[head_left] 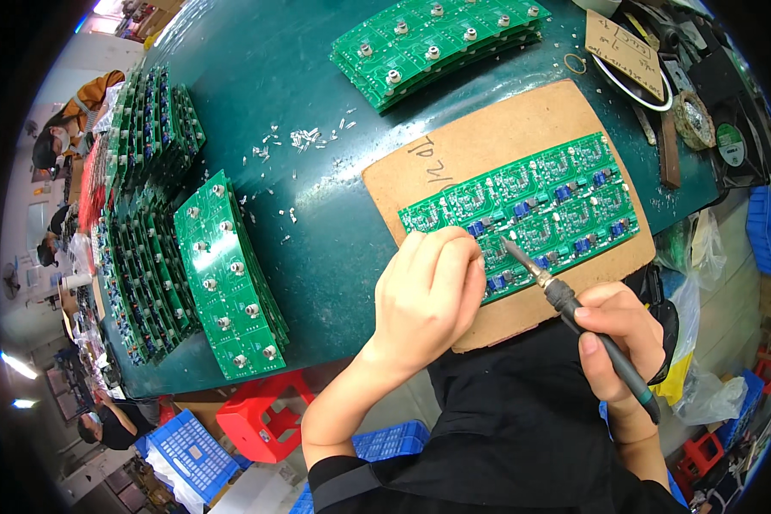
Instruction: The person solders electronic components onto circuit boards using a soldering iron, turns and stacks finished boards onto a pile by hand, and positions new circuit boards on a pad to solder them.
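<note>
My right hand (632, 330) is wrapped round the dark handle of a soldering iron (563, 296). The iron's tip rests at the middle of a green circuit board panel (540, 224), touching or just above it. This panel carries blue parts and many small components, and lies on a brown board (514, 323). My left hand (428, 289) is closed in a pinch over the panel's left end; whatever its fingertips hold is hidden.
A stack of green panels (441, 38) stands at the far side, another stack (231, 283) at the left beside rows of upright panels (141, 274). Small clear pieces (311, 139) lie scattered on the green table (317, 248). Tools and a tape roll (692, 120) crowd the right.
</note>
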`<state>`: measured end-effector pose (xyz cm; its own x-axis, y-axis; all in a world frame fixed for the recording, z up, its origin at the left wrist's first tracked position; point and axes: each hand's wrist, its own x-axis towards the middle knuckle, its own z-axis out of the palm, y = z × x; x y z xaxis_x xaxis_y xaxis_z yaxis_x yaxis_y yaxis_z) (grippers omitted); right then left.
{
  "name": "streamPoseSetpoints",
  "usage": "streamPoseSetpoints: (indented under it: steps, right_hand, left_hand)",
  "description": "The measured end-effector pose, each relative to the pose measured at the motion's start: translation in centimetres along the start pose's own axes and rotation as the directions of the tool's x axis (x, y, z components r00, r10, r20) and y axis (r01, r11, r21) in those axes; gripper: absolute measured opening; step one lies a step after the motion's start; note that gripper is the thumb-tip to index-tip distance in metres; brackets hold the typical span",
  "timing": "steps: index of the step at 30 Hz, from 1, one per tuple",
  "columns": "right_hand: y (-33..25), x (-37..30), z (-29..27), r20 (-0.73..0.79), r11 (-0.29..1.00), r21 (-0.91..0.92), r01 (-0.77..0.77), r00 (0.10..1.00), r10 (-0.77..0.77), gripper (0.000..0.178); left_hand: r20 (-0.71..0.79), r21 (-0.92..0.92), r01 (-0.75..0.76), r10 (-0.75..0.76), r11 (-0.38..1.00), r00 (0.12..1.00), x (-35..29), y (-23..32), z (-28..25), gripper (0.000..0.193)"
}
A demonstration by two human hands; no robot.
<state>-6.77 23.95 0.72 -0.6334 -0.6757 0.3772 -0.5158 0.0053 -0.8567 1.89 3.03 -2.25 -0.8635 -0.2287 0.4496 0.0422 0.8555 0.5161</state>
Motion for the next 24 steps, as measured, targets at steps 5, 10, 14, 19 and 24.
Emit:
streamPoseSetpoints:
  steps: [5,10,14,19,24]
  right_hand:
    - [0.4,0.2,0.0,0.067,0.999,0.017,-0.029,0.997,0.028,0.021]
    - [0.3,0.1,-0.7,-0.008,0.998,0.037,-0.051,0.999,0.051,0.021]
    - [0.9,-1.3,-2.1,-0.202,0.993,0.064,-0.099,0.973,0.110,0.015]
    - [1.1,-1.1,-2.4,-0.160,0.985,0.091,-0.148,0.974,0.161,0.016]
    - [1.4,-0.3,-2.5,-0.062,0.985,0.085,-0.153,0.985,0.159,0.018]
  left_hand:
    - [-0.011,0.151,-0.088,0.091,0.985,0.996,0.1,0.2,0.6,0.019]
    - [0.006,0.125,-0.058,0.057,0.991,0.998,0.6,0.3,0.1,0.019]
    - [0.094,-0.053,0.008,-0.003,0.999,0.996,1.2,0.5,-0.9,0.020]
    - [0.044,-0.190,0.027,-0.019,0.981,0.999,2.5,1.3,1.4,0.015]
    - [0.053,-0.095,-0.030,0.035,0.995,0.998,2.9,1.1,2.7,0.016]
